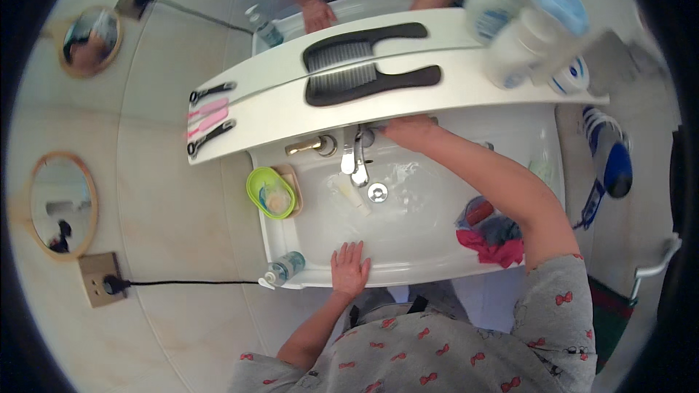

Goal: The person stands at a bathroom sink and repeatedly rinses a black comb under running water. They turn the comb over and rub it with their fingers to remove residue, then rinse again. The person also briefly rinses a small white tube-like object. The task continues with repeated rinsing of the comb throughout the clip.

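Note:
My left hand (349, 273) lies palm down on the front rim of a white washbasin (327, 237), its fingers slightly apart and nothing in it. My right hand (408, 131) reaches behind the chrome faucet (359, 161), under the front edge of the shelf. Its fingertips are partly hidden there, so whether they grip anything is unclear. A pale tube (354, 196) lies in the basin beside the metal drain (377, 192). To the left of the faucet is a brass-coloured tap handle (306, 146).
A black comb (333, 87) lies on the white shelf (262, 120) below a mirror, with bottles (521, 54) at the right. A green soap dish (252, 188) and pump bottle (288, 267) stand left. Red cloth (494, 251) lies on the basin's right; a blue hair dryer (611, 158) hangs beyond.

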`<action>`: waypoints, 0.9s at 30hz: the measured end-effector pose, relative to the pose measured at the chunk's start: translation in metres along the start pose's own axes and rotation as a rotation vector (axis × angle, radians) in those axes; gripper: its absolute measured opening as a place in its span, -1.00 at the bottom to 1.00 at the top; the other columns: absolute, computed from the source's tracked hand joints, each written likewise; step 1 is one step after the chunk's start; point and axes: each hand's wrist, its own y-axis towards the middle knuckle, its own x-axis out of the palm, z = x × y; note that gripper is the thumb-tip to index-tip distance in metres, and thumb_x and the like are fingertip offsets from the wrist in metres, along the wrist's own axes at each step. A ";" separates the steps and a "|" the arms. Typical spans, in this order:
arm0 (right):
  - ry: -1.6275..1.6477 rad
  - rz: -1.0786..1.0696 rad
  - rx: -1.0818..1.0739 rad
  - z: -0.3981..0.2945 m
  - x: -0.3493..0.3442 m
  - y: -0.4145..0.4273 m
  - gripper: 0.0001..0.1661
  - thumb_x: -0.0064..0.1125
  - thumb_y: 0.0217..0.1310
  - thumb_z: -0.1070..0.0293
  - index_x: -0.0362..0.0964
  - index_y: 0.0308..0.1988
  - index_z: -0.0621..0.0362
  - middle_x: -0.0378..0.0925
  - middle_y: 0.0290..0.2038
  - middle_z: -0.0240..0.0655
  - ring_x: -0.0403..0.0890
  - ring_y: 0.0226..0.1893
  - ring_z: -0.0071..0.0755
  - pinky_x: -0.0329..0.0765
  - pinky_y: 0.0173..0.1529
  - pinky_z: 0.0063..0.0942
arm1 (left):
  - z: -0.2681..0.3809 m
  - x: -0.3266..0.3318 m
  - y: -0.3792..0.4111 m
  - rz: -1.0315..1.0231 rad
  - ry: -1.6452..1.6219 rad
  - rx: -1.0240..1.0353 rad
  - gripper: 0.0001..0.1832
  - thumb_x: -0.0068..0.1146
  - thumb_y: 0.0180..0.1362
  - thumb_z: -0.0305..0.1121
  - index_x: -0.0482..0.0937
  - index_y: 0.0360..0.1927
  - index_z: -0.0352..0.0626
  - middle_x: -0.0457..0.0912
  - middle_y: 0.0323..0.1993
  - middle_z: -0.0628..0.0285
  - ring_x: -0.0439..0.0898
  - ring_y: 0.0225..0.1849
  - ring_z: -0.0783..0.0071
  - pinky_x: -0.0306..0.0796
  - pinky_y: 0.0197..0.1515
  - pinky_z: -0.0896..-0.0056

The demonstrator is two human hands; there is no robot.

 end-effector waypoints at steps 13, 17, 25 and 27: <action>-0.092 -0.393 0.013 -0.055 -0.088 0.054 -0.45 0.09 0.23 -0.04 0.43 0.11 0.02 0.47 0.08 -0.13 0.47 0.07 -0.05 0.38 0.19 -0.19 | -0.011 -0.006 -0.003 0.014 -0.154 -0.033 -0.42 -0.05 0.25 -0.02 0.32 0.29 -0.06 0.36 0.24 0.02 0.21 0.35 0.05 -0.01 0.36 -0.15; 0.117 -0.833 0.219 -0.059 -0.114 0.082 -0.48 0.11 0.21 -0.03 0.48 0.05 0.05 0.51 0.01 -0.12 0.50 0.03 -0.04 0.41 0.16 -0.19 | -0.016 -0.005 -0.004 0.027 -0.211 -0.049 -0.40 -0.03 0.25 -0.02 0.30 0.30 -0.07 0.35 0.25 0.02 0.18 0.37 0.05 -0.04 0.37 -0.15; -0.322 -0.533 0.024 -0.077 -0.092 0.064 -0.47 0.10 0.21 -0.07 0.46 0.09 -0.05 0.55 0.02 -0.22 0.53 0.03 -0.15 0.46 0.12 -0.27 | -0.020 -0.002 -0.005 0.017 -0.245 -0.045 -0.40 -0.05 0.26 -0.02 0.29 0.31 -0.06 0.34 0.26 0.01 0.14 0.39 0.05 -0.09 0.39 -0.15; -0.131 -0.701 0.172 -0.076 -0.101 0.071 -0.44 0.10 0.20 -0.10 0.46 0.09 -0.06 0.53 0.05 -0.23 0.53 0.04 -0.15 0.45 0.13 -0.26 | -0.020 -0.002 -0.007 0.049 -0.249 -0.042 -0.40 -0.04 0.26 -0.02 0.29 0.30 -0.07 0.35 0.25 -0.01 0.14 0.38 0.04 -0.09 0.39 -0.15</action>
